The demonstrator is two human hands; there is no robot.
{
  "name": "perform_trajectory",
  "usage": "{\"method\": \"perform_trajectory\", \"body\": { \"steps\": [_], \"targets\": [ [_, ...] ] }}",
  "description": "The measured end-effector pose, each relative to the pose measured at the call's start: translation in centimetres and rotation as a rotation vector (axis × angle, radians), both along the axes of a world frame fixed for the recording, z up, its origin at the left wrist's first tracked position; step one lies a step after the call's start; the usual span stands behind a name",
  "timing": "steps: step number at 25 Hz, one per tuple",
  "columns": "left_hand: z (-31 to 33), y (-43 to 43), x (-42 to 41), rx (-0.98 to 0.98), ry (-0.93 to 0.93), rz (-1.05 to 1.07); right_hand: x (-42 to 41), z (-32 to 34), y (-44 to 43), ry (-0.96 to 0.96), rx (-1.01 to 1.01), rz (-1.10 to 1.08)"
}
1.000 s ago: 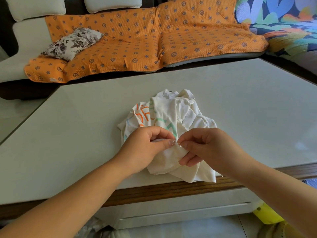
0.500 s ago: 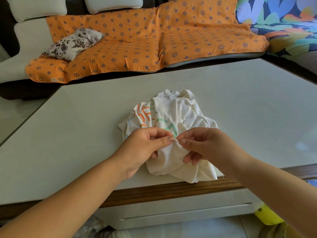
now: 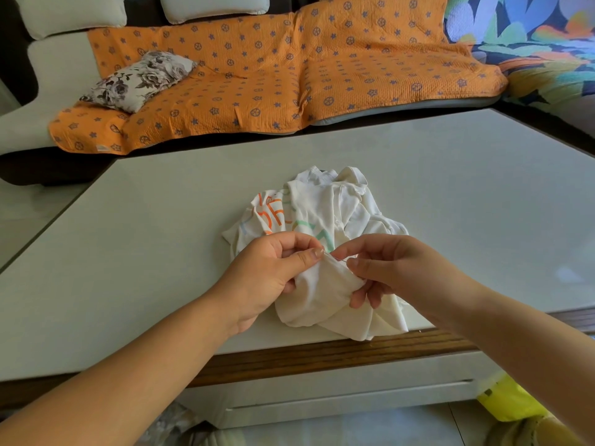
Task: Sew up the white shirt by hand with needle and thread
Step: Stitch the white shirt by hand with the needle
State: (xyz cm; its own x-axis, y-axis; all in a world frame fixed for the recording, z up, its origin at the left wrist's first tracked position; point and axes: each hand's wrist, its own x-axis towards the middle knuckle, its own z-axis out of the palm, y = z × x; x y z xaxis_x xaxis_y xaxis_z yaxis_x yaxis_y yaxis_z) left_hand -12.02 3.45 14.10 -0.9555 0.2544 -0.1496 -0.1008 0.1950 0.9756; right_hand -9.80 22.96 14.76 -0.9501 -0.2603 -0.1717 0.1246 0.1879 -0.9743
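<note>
One shirt (image 3: 325, 214) lies bunched at the near edge of the table (image 3: 161, 252). The left hand (image 3: 267, 278) grips a fold, thumb on top, probably to keep the seam taut. The right hand (image 3: 392, 268) pinches one needle (image 3: 336, 257) at that fold (thread too fine to see).

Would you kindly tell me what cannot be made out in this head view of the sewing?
Thread: too thin to see in the head view.
Needle: only a sliver shows between left hand and right hand; fingertips cover its ends.
Stitched spot on the white shirt: hidden by fingers and folds.
Shirt print: crumpled, unreadable.
Yellow object: partly behind the right forearm, unidentifiable.
</note>
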Motion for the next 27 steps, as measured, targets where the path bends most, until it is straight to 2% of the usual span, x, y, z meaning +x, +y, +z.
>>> {"method": "perform_trajectory", "body": {
  "steps": [27],
  "targets": [
    [0.03, -0.08, -0.01, 0.002, 0.020, 0.002, 0.21, 0.15, -0.02, 0.002, 0.028, -0.048]
  ]
}}
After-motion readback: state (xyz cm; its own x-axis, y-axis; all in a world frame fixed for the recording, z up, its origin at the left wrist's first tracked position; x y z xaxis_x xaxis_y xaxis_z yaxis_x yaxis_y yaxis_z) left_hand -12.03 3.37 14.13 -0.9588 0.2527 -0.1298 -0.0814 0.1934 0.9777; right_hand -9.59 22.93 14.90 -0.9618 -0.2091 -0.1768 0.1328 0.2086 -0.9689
